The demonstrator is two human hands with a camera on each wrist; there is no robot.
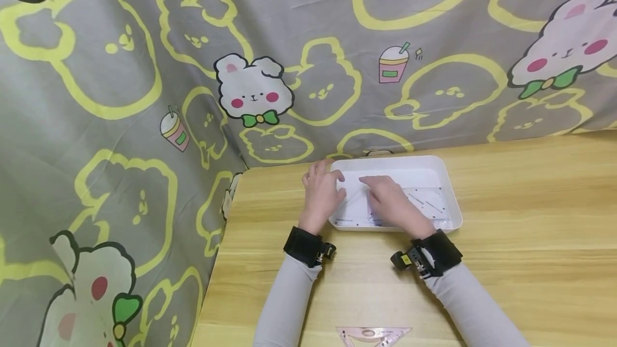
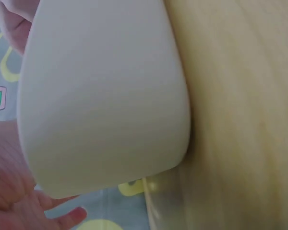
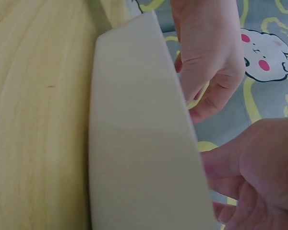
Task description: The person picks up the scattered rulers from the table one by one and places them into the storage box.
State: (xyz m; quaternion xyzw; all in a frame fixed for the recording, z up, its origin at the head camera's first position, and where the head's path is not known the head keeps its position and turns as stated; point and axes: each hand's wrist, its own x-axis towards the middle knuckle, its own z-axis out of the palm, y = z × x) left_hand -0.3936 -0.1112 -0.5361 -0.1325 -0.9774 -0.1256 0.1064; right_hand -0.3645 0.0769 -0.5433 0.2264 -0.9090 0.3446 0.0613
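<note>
A white rectangular tray (image 1: 436,167) sits on the wooden table near the curtain. Flat see-through pieces (image 1: 426,202) with dark markings and dots lie on its floor. My left hand (image 1: 320,191) straddles the tray's left rim, thumb and index finger on the inner side. In the left wrist view, other fingers (image 2: 73,218) show outside the tray's end wall. My right hand (image 1: 390,202) is inside the tray, its index finger extended to the left. A pinkish edge shows beside that hand; I cannot tell whether the fingers hold it. The tray wall partly hides both hands in the wrist views.
A pink see-through set square (image 1: 373,334) lies at the table's near edge, between the forearms. A grey curtain (image 1: 308,138) with yellow outlines and rabbit prints hangs behind the table and along its left side. Each wrist wears a black strap with a small camera.
</note>
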